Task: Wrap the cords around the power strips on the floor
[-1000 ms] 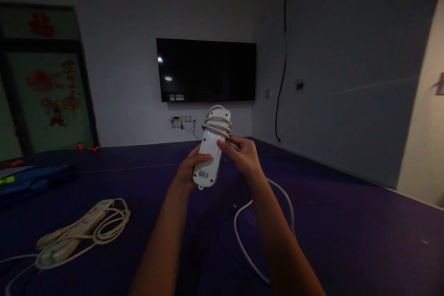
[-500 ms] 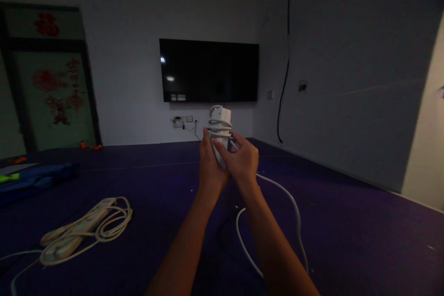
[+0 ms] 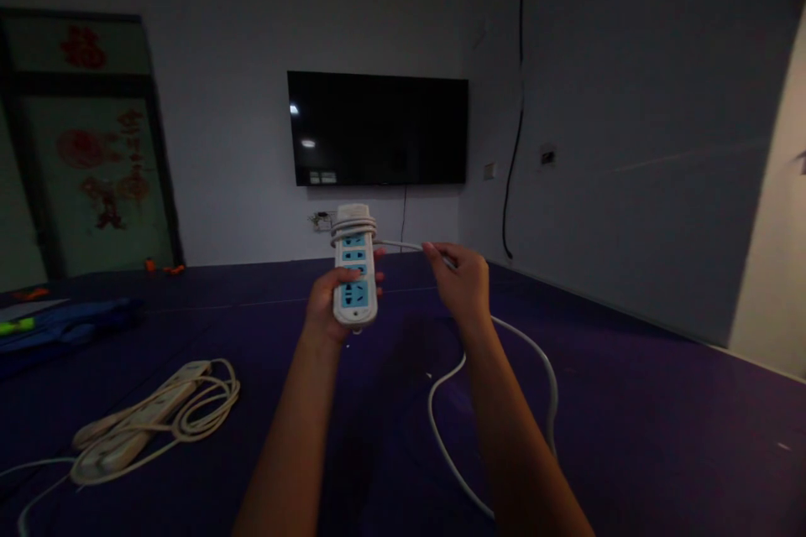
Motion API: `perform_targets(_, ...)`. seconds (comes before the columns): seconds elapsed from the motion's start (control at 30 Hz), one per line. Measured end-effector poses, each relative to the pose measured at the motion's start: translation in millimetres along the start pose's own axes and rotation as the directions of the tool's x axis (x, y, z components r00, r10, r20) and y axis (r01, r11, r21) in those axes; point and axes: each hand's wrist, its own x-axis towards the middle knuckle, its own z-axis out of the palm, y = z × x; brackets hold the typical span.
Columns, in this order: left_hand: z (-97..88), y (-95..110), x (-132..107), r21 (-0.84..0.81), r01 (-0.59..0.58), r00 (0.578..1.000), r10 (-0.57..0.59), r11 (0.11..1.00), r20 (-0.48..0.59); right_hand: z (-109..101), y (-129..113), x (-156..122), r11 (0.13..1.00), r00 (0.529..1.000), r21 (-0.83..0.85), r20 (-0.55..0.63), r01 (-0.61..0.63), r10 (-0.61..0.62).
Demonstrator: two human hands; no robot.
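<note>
The purple floor point(image 3: 630, 419) fills the lower half of the frame. The long slack of the white cord point(image 3: 431, 411) lies on it at lower centre, looping out from behind my right forearm. That loose run is where I judge trouble could start. If it catches under my arm or kinks, a sudden tug could pull the turns off the strip or yank the strip out of my grip. The heap of other strips and cords point(image 3: 144, 424) at lower left lies well apart, so I think a tangle with it is unlikely. The power strip point(image 3: 355, 277) is upright at the centre of the frame, sockets facing me, with a few turns of cord around its top end. Those turns look loose, and with only a short span of cord held out sideways they could slide over the end. My left hand point(image 3: 327, 302) holds the strip's lower half from behind, forearm rising from the bottom edge. Its fingers point(image 3: 322, 289) are closed on the left edge and the thumb is on the right. My right hand point(image 3: 463, 281) is just right of centre, level with the strip and apart from it, its back towards me. Its fingertips point(image 3: 434, 252) are pinched together on the cord, which runs across to the wrapped top.
</note>
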Motion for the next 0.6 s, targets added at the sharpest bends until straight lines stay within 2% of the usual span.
perform_targets(0.1,-9.4,10.3,-5.5,-0.091,0.008,0.988,0.006,0.996,0.153,-2.9,12.1,2.0,0.994,1.000,-0.106,-0.019,-0.011,0.009)
perform_targets(0.23,-6.0,11.0,-11.4,-0.051,-0.014,0.973,0.026,0.999,0.227,5.2,18.0,-1.1,0.987,0.995,-0.163,0.093,-0.008,0.024)
perform_targets(0.3,-0.2,9.2,-13.4,-0.034,0.007,0.964,0.002,0.999,0.265,12.4,14.4,-3.5,0.999,0.986,-0.043,0.166,-0.010,0.017)
perform_targets(0.37,5.1,6.6,-14.0,-0.020,0.045,0.952,-0.036,0.999,0.304,19.2,7.3,-5.8,0.983,0.968,0.174,0.252,-0.053,0.008)
perform_targets(0.47,9.1,1.3,-12.2,0.009,0.080,0.941,-0.078,0.997,0.330,24.3,-5.0,-8.6,0.864,0.917,0.451,0.398,-0.223,0.029)
perform_targets(0.53,8.7,-2.3,-10.4,0.027,0.078,0.942,-0.082,0.997,0.326,22.8,-11.5,-9.5,0.790,0.883,0.522,0.466,-0.323,0.053)
perform_targets(0.6,6.9,-5.0,-9.3,0.044,0.073,0.946,-0.083,0.996,0.315,18.2,-15.7,-9.3,0.755,0.866,0.547,0.496,-0.362,0.056)
